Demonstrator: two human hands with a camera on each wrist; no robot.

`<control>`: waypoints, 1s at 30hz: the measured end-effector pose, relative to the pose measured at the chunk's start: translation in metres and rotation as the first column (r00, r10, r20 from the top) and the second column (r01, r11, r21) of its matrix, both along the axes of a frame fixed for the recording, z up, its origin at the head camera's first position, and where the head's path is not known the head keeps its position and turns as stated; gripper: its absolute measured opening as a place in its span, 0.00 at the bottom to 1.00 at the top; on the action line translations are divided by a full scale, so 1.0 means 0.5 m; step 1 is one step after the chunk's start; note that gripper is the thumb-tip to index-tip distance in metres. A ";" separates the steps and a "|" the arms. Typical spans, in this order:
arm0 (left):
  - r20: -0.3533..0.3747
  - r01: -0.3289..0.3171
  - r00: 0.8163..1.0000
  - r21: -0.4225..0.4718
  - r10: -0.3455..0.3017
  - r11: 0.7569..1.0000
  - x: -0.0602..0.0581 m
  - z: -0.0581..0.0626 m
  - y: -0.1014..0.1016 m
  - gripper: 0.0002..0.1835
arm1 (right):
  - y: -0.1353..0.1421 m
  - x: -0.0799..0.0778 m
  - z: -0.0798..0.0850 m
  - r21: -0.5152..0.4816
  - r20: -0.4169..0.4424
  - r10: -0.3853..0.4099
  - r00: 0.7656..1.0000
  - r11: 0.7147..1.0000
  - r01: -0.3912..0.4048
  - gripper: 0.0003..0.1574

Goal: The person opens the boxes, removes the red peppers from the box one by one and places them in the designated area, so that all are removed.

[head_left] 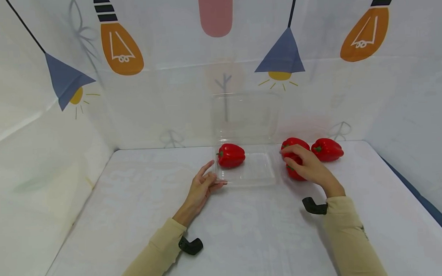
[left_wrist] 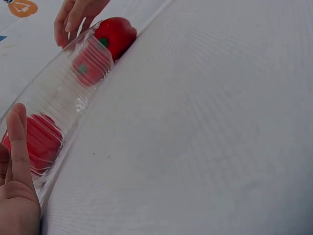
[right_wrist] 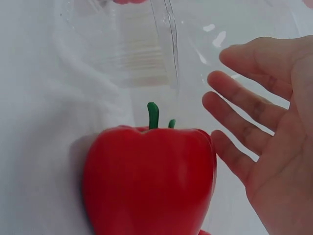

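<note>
A clear plastic box (head_left: 257,181) stands with its lid (head_left: 246,114) raised at the back. Inside, on its left side, lies a red bell pepper (head_left: 231,155). My left hand (head_left: 202,189) rests against the box's front left corner, with straight fingers along its side in the left wrist view. To the right of the box, my right hand (head_left: 309,166) hovers over two more red peppers, the nearer one (head_left: 294,174) partly hidden under it. The right wrist view has that hand's fingers (right_wrist: 239,117) loosely spread beside a red pepper (right_wrist: 149,181), not wrapped round it.
Another red pepper (head_left: 327,149) lies right of my right hand, near the back edge. A white cloth (head_left: 246,234) covers the table. Behind it hangs a white curtain (head_left: 176,103) printed with lamps and bulbs.
</note>
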State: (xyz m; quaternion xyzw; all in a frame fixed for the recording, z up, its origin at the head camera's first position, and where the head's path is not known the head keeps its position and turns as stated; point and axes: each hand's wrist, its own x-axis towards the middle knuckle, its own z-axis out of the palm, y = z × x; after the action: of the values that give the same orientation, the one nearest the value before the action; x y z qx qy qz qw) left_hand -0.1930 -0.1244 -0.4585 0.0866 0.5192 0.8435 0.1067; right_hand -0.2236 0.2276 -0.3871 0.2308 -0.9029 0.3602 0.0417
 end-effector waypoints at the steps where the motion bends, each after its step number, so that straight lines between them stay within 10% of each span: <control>1: 0.000 0.003 1.000 0.007 -0.003 1.000 0.000 0.001 -0.001 0.30 | -0.003 -0.001 -0.001 -0.002 -0.006 0.007 1.000 1.000 -0.007 0.19; 30: 0.026 0.042 0.999 -0.024 -0.042 0.999 -0.002 -0.001 -0.003 0.30 | -0.120 -0.014 -0.011 0.040 0.094 0.100 0.991 0.994 -0.104 0.28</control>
State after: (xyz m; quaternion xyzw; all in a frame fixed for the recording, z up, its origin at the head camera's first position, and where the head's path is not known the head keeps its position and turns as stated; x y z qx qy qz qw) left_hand -0.1938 -0.1257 -0.4588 0.0853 0.5263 0.8357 0.1321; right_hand -0.2309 0.1676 -0.3926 0.2605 -0.8988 0.3519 -0.0234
